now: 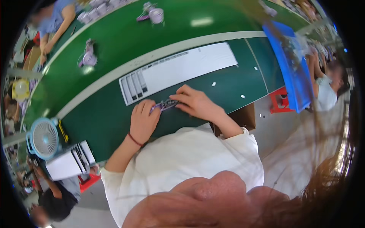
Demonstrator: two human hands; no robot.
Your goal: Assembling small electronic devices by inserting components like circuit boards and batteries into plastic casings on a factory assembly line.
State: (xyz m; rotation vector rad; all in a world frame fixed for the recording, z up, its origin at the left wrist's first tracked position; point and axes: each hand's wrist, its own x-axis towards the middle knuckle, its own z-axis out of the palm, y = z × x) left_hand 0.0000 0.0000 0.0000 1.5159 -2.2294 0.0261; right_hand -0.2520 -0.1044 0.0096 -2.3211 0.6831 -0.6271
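Between my hands, close to the table's front edge, is a small narrow piece with purple edges and a dark patterned middle (166, 105). My left hand (144, 117), with a dark red band at the wrist, has its fingers closed on the purple left end. My right hand (195, 103) pinches the other end, thumb and fingertips together; its exact kind is too small to make out. Just beyond both hands lies a long white sheet (190, 65), with dark strips along its far edge and dark-framed slots at its left end.
Purple-and-white devices (156, 15) stand on the bright green belt (118, 36) beyond the pale rail. A blue fan (45, 138), a yellow tool (63, 131) and white sheets (66, 164) are left. A blue tray (291, 72) flanks the right. Other people sit around.
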